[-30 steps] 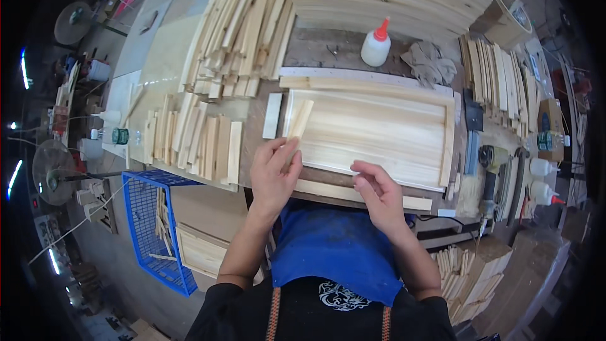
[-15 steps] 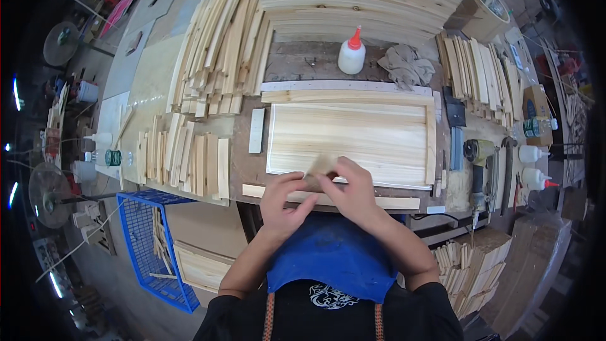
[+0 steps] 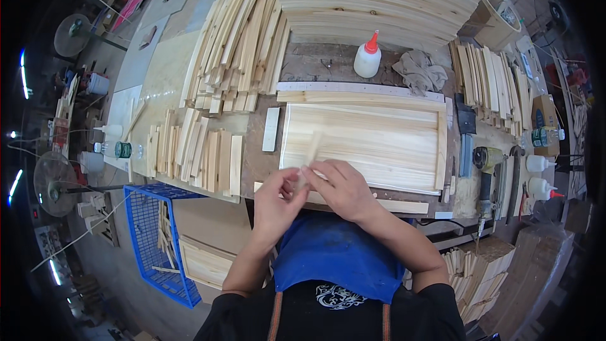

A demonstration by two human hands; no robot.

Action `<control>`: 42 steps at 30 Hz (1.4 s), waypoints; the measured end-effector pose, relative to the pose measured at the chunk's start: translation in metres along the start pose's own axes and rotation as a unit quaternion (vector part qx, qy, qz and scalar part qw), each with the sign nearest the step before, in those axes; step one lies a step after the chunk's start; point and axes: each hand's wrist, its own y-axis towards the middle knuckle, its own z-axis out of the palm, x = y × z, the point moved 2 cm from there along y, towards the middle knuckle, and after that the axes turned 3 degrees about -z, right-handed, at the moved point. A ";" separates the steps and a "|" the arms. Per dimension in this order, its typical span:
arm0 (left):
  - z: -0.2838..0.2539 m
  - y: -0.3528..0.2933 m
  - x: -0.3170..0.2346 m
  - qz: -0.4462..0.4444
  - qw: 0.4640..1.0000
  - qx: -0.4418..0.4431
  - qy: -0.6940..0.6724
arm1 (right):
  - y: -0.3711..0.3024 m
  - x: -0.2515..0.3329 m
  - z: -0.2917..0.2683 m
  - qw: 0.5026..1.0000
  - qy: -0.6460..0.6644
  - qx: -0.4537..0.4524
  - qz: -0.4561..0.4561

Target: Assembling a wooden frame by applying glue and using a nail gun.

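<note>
A short wooden strip (image 3: 314,145), blurred, slanted up from two bare hands over a pale wooden panel (image 3: 360,142).
From my distant post I saw the right hand (image 3: 343,191) pinching it; the left hand (image 3: 276,199) curled narrowly at its lower end, whether gripping I couldn't tell. A far strip (image 3: 360,99) and a right strip (image 3: 441,145) already bordered the panel; its left and near edges, lined thinly white, had none yet. A loose strip (image 3: 404,206) lay nearest me; beyond the panel stood a red-tipped bottle (image 3: 367,63).
</note>
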 end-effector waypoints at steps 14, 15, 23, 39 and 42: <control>0.007 0.068 0.037 0.112 0.962 -0.162 0.191 | -0.060 0.019 -0.034 0.987 0.026 -0.064 0.147; 0.009 0.068 0.039 0.117 0.960 -0.162 0.194 | -0.065 0.018 -0.037 0.985 0.018 -0.067 0.159; 0.017 0.077 0.047 0.128 0.952 -0.174 0.219 | -0.090 0.020 -0.047 0.974 0.015 -0.079 0.213; 0.056 0.001 0.036 0.390 0.901 0.012 0.191 | -0.170 0.016 -0.081 0.922 -0.097 -0.122 0.354; 0.076 -0.018 0.034 0.433 0.878 0.091 0.180 | -0.213 0.014 -0.097 0.873 -0.168 -0.156 0.431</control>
